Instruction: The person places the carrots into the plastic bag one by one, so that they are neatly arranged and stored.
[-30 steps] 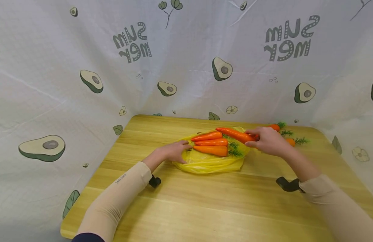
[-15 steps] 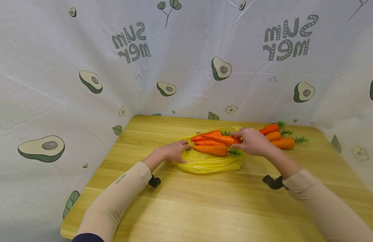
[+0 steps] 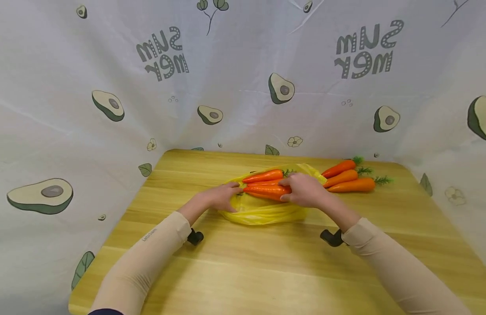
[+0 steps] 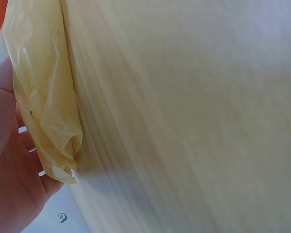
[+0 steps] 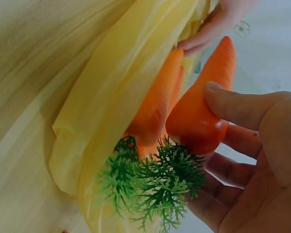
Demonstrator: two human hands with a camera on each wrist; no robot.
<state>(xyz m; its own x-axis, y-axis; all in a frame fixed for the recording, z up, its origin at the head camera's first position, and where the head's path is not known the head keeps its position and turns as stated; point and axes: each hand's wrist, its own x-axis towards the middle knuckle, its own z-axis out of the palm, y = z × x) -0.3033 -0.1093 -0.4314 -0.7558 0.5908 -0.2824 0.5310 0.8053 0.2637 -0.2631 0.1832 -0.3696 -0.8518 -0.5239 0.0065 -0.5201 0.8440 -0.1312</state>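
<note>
An orange carrot (image 3: 266, 191) with a feathery green top is pinched between thumb and fingers of my right hand (image 3: 304, 190). It is over other carrots in a yellow plastic bag (image 3: 266, 216), partly covering them. One carrot (image 3: 264, 176) shows at the bag's far side. In the right wrist view the held carrot (image 5: 206, 104) is tip-up beside another carrot (image 5: 157, 97), with green leaves (image 5: 167, 179) below. My left hand (image 3: 219, 197) holds the bag's left edge near the carrot tips. The left wrist view shows its fingers behind the bag's folded film (image 4: 43, 97).
Three more carrots (image 3: 353, 185) lie on the wooden table (image 3: 243, 271) right of the bag, leaves pointing right. A white curtain (image 3: 235, 57) printed with avocados rises behind and beside the table. Black mounts (image 3: 331, 237) sit at both wrists.
My right hand has moved left and down with the carrot, from above the bag's right side to over the carrots in it. My left hand stays at the bag's left edge.
</note>
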